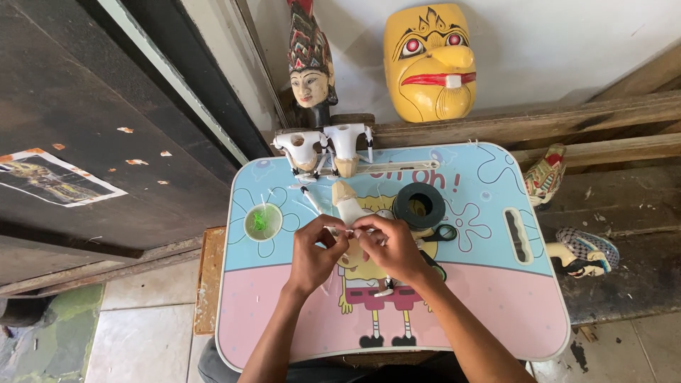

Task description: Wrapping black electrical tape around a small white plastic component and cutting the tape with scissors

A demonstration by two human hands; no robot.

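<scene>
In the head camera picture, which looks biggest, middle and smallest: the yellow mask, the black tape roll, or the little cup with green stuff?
1. Yellow carved face mask, though farther away.
2. Black tape roll.
3. Small round cup holding green bits, only slightly smaller.

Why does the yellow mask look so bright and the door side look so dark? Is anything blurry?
In the head view, daylight falls on the white wall, so the yellow mask shines, while the dark door at the left sits in shade. The left hand and right hand look sharp, casting soft shadows on the cartoon table. The edges bend slightly, as wide lenses do.
</scene>
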